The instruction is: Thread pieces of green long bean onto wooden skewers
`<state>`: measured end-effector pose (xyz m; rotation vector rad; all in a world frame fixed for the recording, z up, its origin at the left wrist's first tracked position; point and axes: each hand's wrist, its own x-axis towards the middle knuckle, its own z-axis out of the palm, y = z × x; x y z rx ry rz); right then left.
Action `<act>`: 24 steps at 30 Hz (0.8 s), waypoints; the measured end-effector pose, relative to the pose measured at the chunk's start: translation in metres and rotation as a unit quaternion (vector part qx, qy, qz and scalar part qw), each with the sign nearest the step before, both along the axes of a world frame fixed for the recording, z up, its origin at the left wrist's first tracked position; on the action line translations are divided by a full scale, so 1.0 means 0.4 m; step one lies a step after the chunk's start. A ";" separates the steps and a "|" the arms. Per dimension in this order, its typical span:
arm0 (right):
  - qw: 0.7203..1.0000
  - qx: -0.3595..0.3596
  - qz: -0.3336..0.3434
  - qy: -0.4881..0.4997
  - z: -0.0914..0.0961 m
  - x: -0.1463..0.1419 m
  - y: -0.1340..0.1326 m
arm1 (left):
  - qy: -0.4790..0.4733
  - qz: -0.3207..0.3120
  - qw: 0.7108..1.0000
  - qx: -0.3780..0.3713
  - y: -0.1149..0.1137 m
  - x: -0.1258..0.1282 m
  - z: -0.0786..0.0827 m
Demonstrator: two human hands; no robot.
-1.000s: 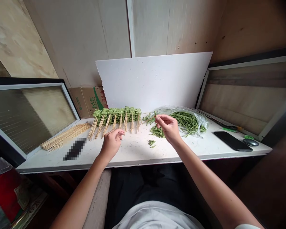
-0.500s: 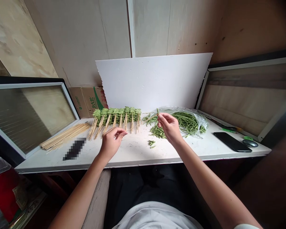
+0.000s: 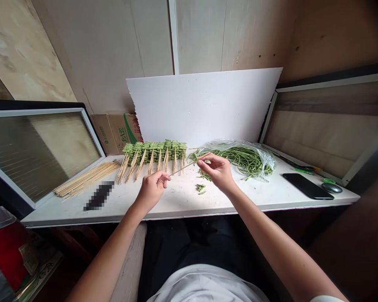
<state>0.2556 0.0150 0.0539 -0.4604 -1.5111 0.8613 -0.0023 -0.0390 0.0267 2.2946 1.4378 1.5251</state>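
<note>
Left hand (image 3: 154, 186), center of frame, fingers curled in, thumb and fingertips pinched on the near end of a skewer (image 3: 185, 168). Right hand (image 3: 217, 167), just right of center, nearly closed, thumb and fingers pinching the skewer's far part; fingers cover much of that end, so can't tell if a bean piece sits in the grip. Skewer slants up to the right between the 2 hands, above the table (image 3: 176, 201). Cut pieces (image 3: 200, 188) lie below the right hand; more behind it, partly hidden. Clear bag (image 3: 266, 161), right of center, holds long beans (image 3: 244, 159), some spilling out its left side; right hand overlaps its lower left. Loaded skewers (image 3: 154, 151) stacked center left, bare ends toward the viewer, exact count hard to make out. Loose skewers (image 3: 88, 178) piled at left. Dark item (image 3: 99, 196) below them is pixelated, can't identify. Box (image 3: 116, 130) behind, partly hidden by the white board (image 3: 204, 105), contents not visible. Red bin (image 3: 4, 247) with a liner, lower left, cut off by frame edge; contents unclear. Phone (image 3: 308, 186) at right.
</note>
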 end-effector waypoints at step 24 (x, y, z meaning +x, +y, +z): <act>0.958 -0.217 0.122 0.145 -0.004 0.025 0.049 | -0.029 0.012 0.999 0.006 0.002 -0.023 0.011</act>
